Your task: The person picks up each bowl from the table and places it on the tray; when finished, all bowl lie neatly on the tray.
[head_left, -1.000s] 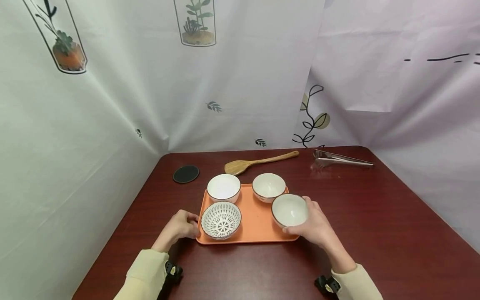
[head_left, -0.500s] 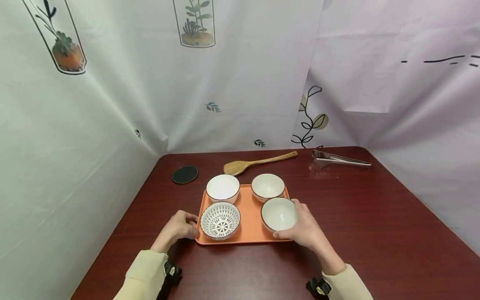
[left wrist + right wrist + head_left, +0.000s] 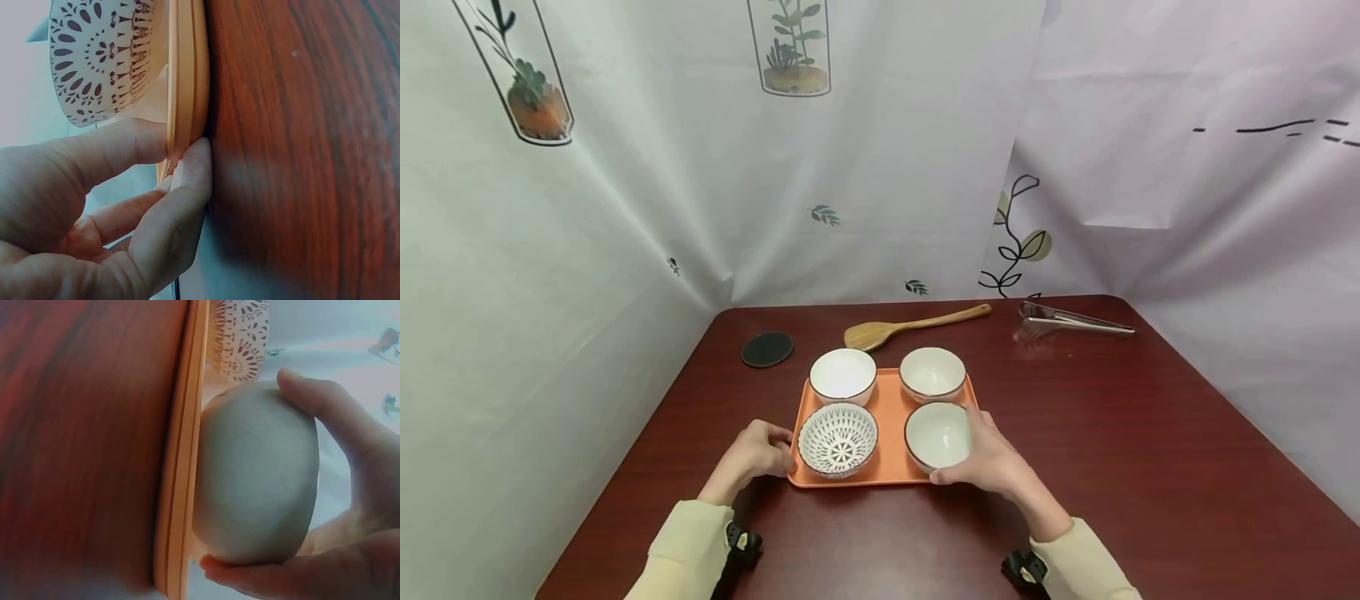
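Observation:
My right hand (image 3: pixel 992 457) grips a plain white bowl (image 3: pixel 937 437) with a dark rim, thumb and fingers spread around its sides. In the right wrist view this bowl (image 3: pixel 256 475) sits low at the edge of the orange tray (image 3: pixel 179 487). At the tray's left edge my left hand (image 3: pixel 761 451) pinches the rim, as the left wrist view shows with fingers (image 3: pixel 194 165) on the tray wall. Right beside that hand stands a black-patterned bowl (image 3: pixel 838 440). Two more white bowls, one at back left (image 3: pixel 842 375) and another at back right (image 3: pixel 932 372), rest on the tray.
Behind the tray lies a wooden spatula (image 3: pixel 880 332). A round black coaster (image 3: pixel 767 349) is at the back left, and metal tongs (image 3: pixel 1071 321) lie at the back right. The dark red table (image 3: pixel 1120 450) ends at a patterned cloth backdrop (image 3: pixel 880 183).
My right hand has moved left with the white bowl, from the tray's right edge to a place nearer the patterned bowl. The left hand stays at the tray's rim.

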Demonstrator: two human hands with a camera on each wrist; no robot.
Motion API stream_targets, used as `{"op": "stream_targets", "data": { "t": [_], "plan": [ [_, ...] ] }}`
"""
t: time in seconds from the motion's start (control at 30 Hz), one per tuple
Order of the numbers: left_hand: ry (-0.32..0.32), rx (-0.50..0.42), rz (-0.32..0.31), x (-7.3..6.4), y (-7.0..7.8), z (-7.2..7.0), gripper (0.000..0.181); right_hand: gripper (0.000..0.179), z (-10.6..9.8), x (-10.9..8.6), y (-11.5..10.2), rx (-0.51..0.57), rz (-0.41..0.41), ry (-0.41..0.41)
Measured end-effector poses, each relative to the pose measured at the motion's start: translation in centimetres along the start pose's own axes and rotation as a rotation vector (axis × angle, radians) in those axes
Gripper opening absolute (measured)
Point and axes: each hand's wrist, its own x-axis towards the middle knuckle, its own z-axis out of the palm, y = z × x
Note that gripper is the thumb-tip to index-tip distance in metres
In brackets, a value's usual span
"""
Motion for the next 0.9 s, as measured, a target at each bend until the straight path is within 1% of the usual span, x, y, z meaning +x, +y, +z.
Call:
{"op": "stream_targets", "data": {
  "t": [0.07,0.1,0.13,0.17,0.23,0.3,0.33,0.37,0.4,0.43,0.47,0.53,0.6,0.67,0.77,0.83,0.9],
  "plan": [
    [0.012,0.037,0.018,0.1,0.0,-0.3,0.043,0.115,-0.3,0.3,0.1,0.017,0.005,-0.026],
    [0.023,0.061,0.035,0.0,-0.1,-0.6,0.044,0.115,-0.5,0.4,0.4,0.029,0.003,-0.020],
    [0.052,0.103,0.062,0.0,-0.2,-0.8,0.042,0.113,-0.8,0.5,0.7,0.030,0.000,0.002],
    [0.096,0.145,0.104,-0.1,-0.3,-1.1,0.041,0.109,-1.3,0.5,1.2,0.033,-0.008,0.038],
    [0.212,0.206,0.216,0.0,-0.5,-1.7,0.035,0.095,-2.7,0.6,2.2,0.037,-0.051,0.164],
    [0.349,0.259,0.364,0.4,-0.6,-2.4,0.031,0.073,-4.7,0.9,3.4,0.027,-0.132,0.336],
    [0.413,0.296,0.437,0.8,-0.5,-2.7,0.032,0.064,-6.0,1.1,3.9,-0.002,-0.174,0.414],
    [0.452,0.321,0.498,1.3,-0.4,-3.1,0.035,0.057,-7.2,1.4,4.3,-0.043,-0.215,0.473],
    [0.473,0.352,0.541,1.9,-0.1,-3.5,0.039,0.053,-8.5,1.8,4.6,-0.092,-0.246,0.515],
    [0.477,0.385,0.565,2.5,0.1,-3.8,0.045,0.054,-9.7,2.3,4.9,-0.147,-0.261,0.534],
    [0.469,0.432,0.571,3.1,0.4,-4.2,0.051,0.058,-10.9,2.8,5.0,-0.208,-0.267,0.532],
    [0.431,0.536,0.534,4.4,1.0,-4.6,0.063,0.072,-12.9,3.9,5.2,-0.341,-0.244,0.474],
    [0.379,0.616,0.473,5.5,1.4,-4.9,0.071,0.087,-14.3,5.0,5.4,-0.445,-0.180,0.382],
    [0.331,0.663,0.414,6.2,1.4,-4.8,0.077,0.097,-15.0,5.8,5.7,-0.510,-0.108,0.295],
    [0.287,0.671,0.351,6.9,1.0,-4.6,0.083,0.103,-15.3,6.6,6.3,-0.561,-0.020,0.210],
    [0.267,0.657,0.323,7.0,0.6,-4.4,0.085,0.104,-15.2,6.9,6.7,-0.572,0.007,0.186],
    [0.259,0.648,0.308,6.9,0.4,-4.3,0.085,0.104,-15.1,7.0,7.0,-0.577,0.020,0.176]
  ]
}}
